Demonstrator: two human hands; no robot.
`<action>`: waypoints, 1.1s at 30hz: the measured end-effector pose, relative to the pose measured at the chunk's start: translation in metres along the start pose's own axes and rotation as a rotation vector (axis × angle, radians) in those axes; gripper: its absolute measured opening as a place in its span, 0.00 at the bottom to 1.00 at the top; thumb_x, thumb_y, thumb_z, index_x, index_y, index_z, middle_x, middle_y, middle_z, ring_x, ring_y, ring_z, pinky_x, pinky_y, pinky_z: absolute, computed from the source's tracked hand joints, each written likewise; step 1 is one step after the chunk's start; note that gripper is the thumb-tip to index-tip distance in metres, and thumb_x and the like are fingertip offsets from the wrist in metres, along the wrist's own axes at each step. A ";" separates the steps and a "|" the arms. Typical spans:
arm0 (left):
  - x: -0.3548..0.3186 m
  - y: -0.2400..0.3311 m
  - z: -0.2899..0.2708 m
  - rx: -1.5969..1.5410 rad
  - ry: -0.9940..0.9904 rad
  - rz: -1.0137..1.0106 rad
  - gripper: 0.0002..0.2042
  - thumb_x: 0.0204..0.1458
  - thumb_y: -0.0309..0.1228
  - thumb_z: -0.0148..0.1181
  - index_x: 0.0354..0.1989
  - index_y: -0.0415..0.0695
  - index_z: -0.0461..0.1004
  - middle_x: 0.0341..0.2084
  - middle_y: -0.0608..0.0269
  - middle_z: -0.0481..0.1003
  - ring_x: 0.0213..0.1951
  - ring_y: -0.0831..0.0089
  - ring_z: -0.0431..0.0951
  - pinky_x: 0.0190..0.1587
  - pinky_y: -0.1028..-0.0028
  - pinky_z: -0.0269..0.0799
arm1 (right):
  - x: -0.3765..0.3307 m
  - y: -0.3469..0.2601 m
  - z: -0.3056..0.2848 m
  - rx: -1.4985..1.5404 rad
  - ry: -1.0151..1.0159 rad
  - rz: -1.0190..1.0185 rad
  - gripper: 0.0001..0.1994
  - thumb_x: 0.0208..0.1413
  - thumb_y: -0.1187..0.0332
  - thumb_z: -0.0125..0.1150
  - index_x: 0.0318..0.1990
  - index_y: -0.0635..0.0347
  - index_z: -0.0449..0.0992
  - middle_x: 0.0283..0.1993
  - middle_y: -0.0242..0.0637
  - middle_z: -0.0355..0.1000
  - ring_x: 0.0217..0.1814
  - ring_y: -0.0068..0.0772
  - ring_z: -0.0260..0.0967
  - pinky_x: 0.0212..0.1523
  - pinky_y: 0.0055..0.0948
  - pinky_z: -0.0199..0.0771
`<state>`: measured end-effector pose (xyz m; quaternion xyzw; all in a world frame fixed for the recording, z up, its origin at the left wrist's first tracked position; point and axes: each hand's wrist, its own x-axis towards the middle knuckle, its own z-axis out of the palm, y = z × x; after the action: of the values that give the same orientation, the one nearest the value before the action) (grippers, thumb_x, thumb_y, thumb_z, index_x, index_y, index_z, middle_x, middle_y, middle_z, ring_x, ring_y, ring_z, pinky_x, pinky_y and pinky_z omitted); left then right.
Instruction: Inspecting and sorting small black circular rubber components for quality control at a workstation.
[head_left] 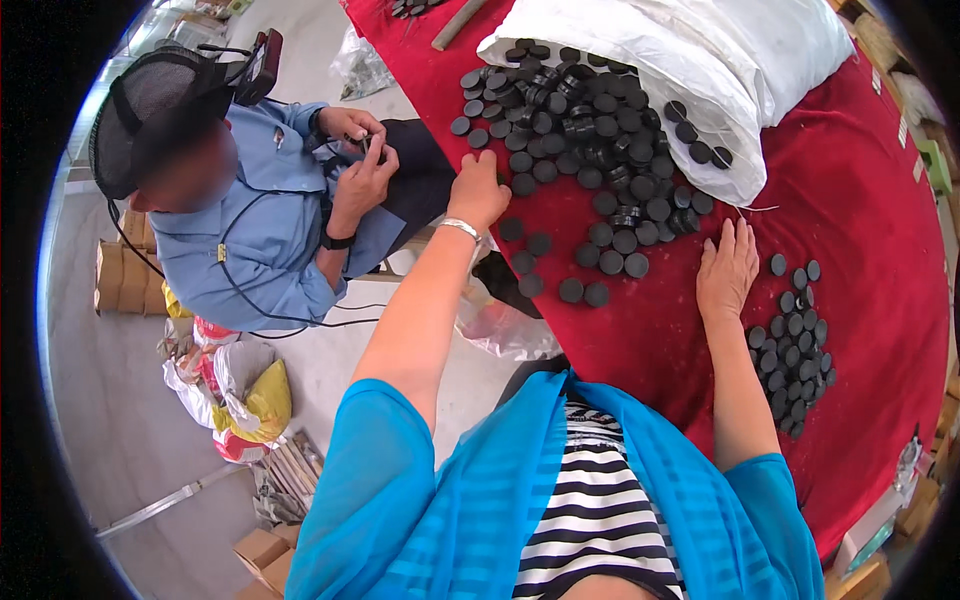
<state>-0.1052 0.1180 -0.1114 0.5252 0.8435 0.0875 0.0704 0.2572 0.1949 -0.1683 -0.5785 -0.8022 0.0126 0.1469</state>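
A heap of small round black discs (600, 130) lies on a red cloth, spilling from the mouth of a white sack (715, 80). My left hand (480, 192), a silver bracelet at its wrist, is at the left side of the heap by the table's edge. Its fingers are curled in, and what they hold, if anything, is hidden. My right hand (728, 272) lies flat with fingers stretched on the cloth, between the heap and a smaller group of discs (793, 350) to the right. It holds nothing. Several loose discs (597, 294) lie nearer me.
The red cloth (870, 250) covers a large table. At the left a co-worker in a blue shirt (250, 220) handles something small with both hands. Cardboard boxes (128, 277) and a yellow bag (265, 400) stand on the floor. A grey rod (458, 25) lies at the table's far edge.
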 end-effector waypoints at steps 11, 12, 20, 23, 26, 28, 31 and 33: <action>-0.100 0.074 -0.069 -1.687 -0.359 -0.154 0.14 0.55 0.23 0.56 0.50 0.36 0.67 0.35 0.59 0.74 0.33 0.72 0.79 0.32 0.76 0.79 | -0.010 -0.081 -0.089 0.946 -0.025 -0.137 0.20 0.50 0.75 0.63 0.53 0.61 0.72 0.51 0.45 0.72 0.48 0.40 0.72 0.50 0.35 0.73; -0.108 0.076 -0.071 -1.709 -0.368 -0.116 0.14 0.56 0.24 0.57 0.50 0.36 0.68 0.35 0.59 0.74 0.33 0.72 0.79 0.33 0.75 0.79 | -0.016 -0.101 -0.104 1.107 -0.134 -0.180 0.23 0.48 0.77 0.64 0.55 0.60 0.71 0.50 0.42 0.72 0.44 0.34 0.74 0.45 0.30 0.75; -0.144 0.081 -0.085 -1.746 -0.476 -0.191 0.14 0.57 0.25 0.57 0.49 0.34 0.68 0.35 0.59 0.74 0.33 0.72 0.80 0.34 0.75 0.80 | -0.016 -0.129 -0.135 1.250 -0.442 -0.404 0.20 0.47 0.74 0.65 0.51 0.58 0.73 0.47 0.40 0.71 0.45 0.36 0.72 0.44 0.29 0.73; -0.152 0.083 -0.095 -1.650 -0.432 -0.194 0.14 0.56 0.24 0.56 0.49 0.34 0.68 0.35 0.58 0.74 0.33 0.72 0.80 0.35 0.74 0.80 | -0.021 -0.135 -0.139 1.278 -0.468 -0.401 0.19 0.47 0.75 0.65 0.50 0.60 0.74 0.45 0.38 0.71 0.45 0.33 0.72 0.43 0.28 0.73; -0.159 0.085 -0.101 -1.643 -0.414 -0.191 0.14 0.55 0.22 0.55 0.49 0.33 0.68 0.35 0.56 0.74 0.34 0.71 0.80 0.36 0.74 0.80 | -0.024 -0.134 -0.142 1.356 -0.561 -0.314 0.20 0.47 0.75 0.65 0.50 0.61 0.73 0.44 0.38 0.71 0.45 0.32 0.71 0.43 0.27 0.72; -0.162 0.086 -0.102 -1.586 -0.375 -0.191 0.13 0.54 0.21 0.54 0.48 0.32 0.68 0.35 0.55 0.75 0.33 0.71 0.80 0.36 0.75 0.80 | -0.026 -0.134 -0.144 1.325 -0.567 -0.330 0.20 0.46 0.75 0.65 0.50 0.61 0.73 0.44 0.38 0.70 0.45 0.32 0.71 0.44 0.27 0.72; -0.163 0.088 -0.105 -1.481 -0.352 -0.184 0.12 0.53 0.23 0.54 0.46 0.32 0.68 0.32 0.55 0.75 0.30 0.71 0.80 0.32 0.75 0.80 | -0.025 -0.135 -0.146 1.290 -0.567 -0.355 0.20 0.46 0.76 0.64 0.49 0.62 0.73 0.44 0.38 0.70 0.46 0.32 0.71 0.45 0.27 0.71; -0.164 0.087 -0.106 -1.514 -0.380 -0.204 0.11 0.54 0.24 0.53 0.45 0.32 0.68 0.31 0.55 0.75 0.28 0.70 0.80 0.30 0.75 0.80 | -0.026 -0.135 -0.147 1.290 -0.564 -0.365 0.20 0.45 0.76 0.64 0.49 0.62 0.73 0.44 0.38 0.70 0.46 0.33 0.71 0.45 0.27 0.70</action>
<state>0.0204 0.0010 0.0159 0.2603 0.5722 0.5401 0.5596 0.1769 0.1044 -0.0074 -0.2085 -0.7262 0.6072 0.2461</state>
